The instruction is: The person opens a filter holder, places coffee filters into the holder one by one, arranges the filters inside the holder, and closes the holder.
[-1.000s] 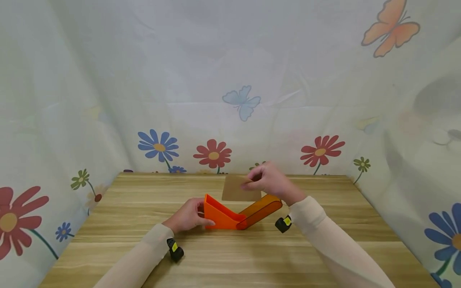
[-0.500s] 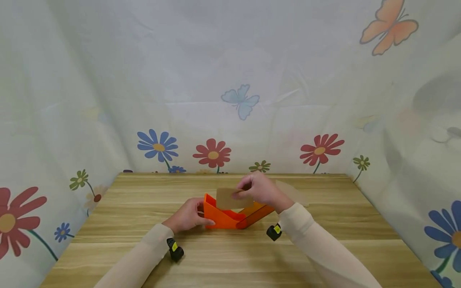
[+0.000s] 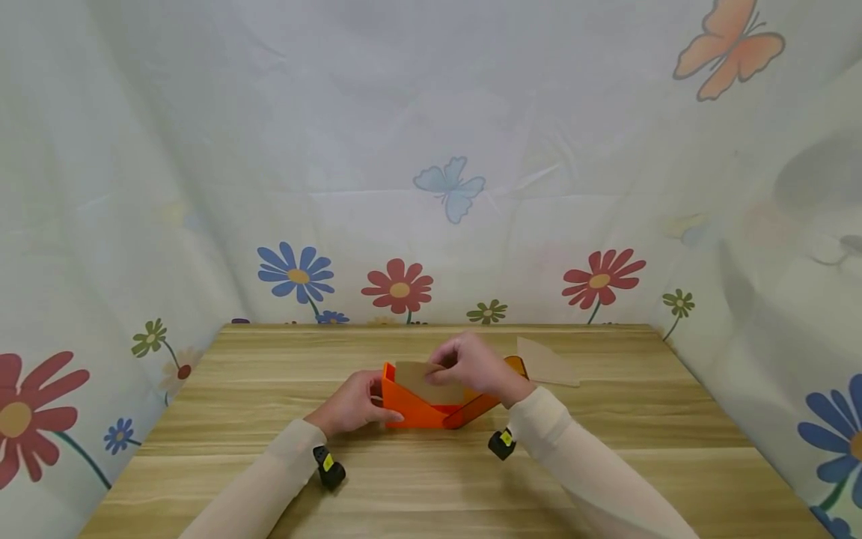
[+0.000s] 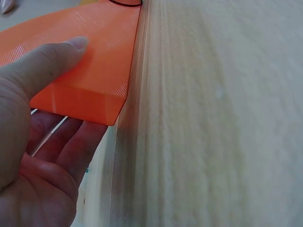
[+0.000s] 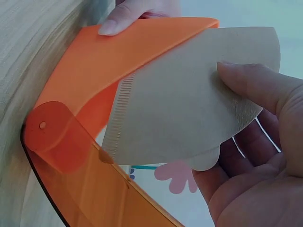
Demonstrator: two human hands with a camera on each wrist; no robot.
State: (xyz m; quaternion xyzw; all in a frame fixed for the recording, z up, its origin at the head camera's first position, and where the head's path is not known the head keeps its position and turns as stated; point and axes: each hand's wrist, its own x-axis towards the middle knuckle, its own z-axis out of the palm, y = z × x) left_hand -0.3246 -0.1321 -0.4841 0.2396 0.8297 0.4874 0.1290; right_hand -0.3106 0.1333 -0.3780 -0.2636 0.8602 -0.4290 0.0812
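Observation:
My left hand (image 3: 352, 404) holds the closed end of an orange plastic holder (image 3: 405, 408), which stands on the table. Its thumb (image 4: 57, 64) lies along the near side, with the fingers behind and below. Between the thumb and fingers of my right hand (image 3: 477, 367) is a brown paper coffee filter (image 3: 412, 378). One corner of the filter sits within the holder's open top; its crimped edge (image 5: 119, 113) faces the hinge in the right wrist view. The holder's see-through amber lid (image 5: 113, 194) hangs open on the hinge, slanting up to the right.
Another brown coffee filter (image 3: 547, 363) lies on the wooden table (image 3: 417, 494) behind and right of the lid. A flower-printed cloth (image 3: 350, 224) hangs behind the table and at both sides.
My right hand has moved left and down, bringing the coffee filter from behind the lid into the holder's mouth. The second filter has come into view. My left hand stays put.

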